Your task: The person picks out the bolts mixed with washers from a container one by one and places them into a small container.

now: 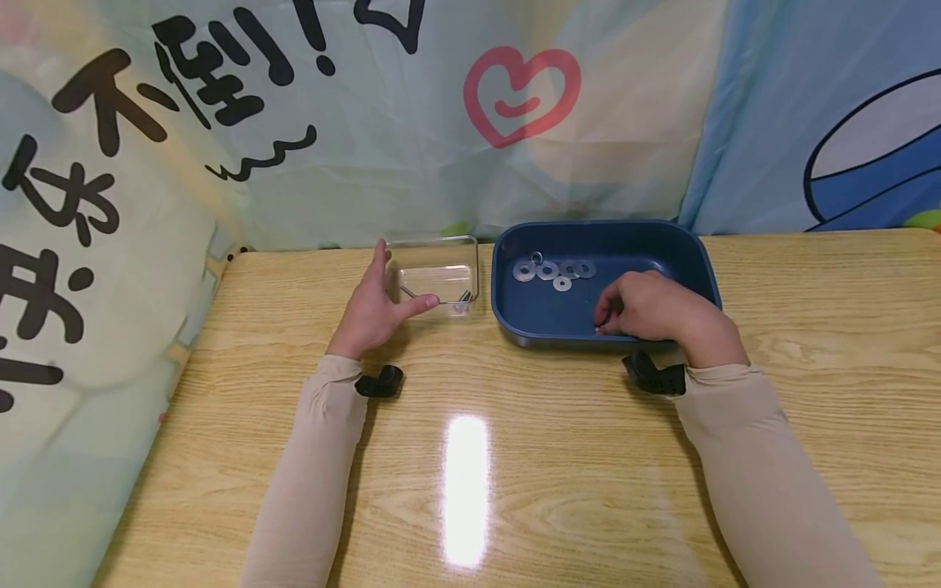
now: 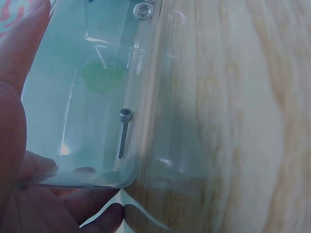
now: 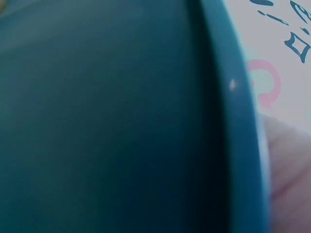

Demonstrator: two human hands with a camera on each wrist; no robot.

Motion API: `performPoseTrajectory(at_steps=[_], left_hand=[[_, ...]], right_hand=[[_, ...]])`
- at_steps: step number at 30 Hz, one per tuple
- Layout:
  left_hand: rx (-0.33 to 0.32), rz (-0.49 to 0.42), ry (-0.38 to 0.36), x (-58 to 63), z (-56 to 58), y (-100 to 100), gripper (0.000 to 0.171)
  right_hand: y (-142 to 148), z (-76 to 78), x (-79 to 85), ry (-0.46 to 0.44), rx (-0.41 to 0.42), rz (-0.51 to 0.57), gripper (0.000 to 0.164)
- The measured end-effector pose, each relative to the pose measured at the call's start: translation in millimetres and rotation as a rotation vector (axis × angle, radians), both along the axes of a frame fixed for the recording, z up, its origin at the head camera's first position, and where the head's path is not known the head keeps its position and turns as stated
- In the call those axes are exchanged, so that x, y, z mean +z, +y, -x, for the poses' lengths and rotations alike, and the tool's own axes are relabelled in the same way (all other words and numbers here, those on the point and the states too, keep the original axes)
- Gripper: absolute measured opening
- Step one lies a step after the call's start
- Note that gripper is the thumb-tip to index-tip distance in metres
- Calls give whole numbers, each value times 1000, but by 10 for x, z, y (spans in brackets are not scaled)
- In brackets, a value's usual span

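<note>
My left hand holds a clear plastic box by its left end, thumb along the near rim and fingers at the left wall. Inside lie a socket-head screw and, at the other end, more small metal hardware. My right hand reaches into a dark blue tray, at its near side. Its thumb and fingertips pinch a small shiny metal piece, mostly hidden by the fingers. In the right wrist view the tray wall covers most of that hand.
Several flat washers and a small metal ring lie in the left half of the tray. Both containers stand side by side on a wooden table, against a printed cloth at the back.
</note>
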State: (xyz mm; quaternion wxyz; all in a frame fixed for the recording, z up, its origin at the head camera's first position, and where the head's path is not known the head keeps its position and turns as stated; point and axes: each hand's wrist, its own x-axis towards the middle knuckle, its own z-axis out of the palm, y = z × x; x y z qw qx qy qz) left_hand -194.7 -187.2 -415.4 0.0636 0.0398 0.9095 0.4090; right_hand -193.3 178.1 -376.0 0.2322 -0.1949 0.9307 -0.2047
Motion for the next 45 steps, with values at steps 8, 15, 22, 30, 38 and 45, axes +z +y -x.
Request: performPoseTrajectory(at_steps=[8,15,22,30,38,45], left_hand=[[-2,4,-1,12,-15,7,120],[-1,-2,-3,6,-13,2,120],[-7,-1,1,10,-7,0,121],[1,0,-6,7,-10,3,120],[-3,-4,1,-6,-4,-8,120],[-1,-4,2,-7,-3,-9,121]], right_hand=[[-13,3,6,-45,-46,-29,14],[-5,10,18,-70,-66,-36,14],[2,3,22,-51,-65,-66,11],[5,2,19,-16,-33,-91,10],[12,-13,42,32,-43,-82,8],[11,-2,22,61,-55,-79,14]])
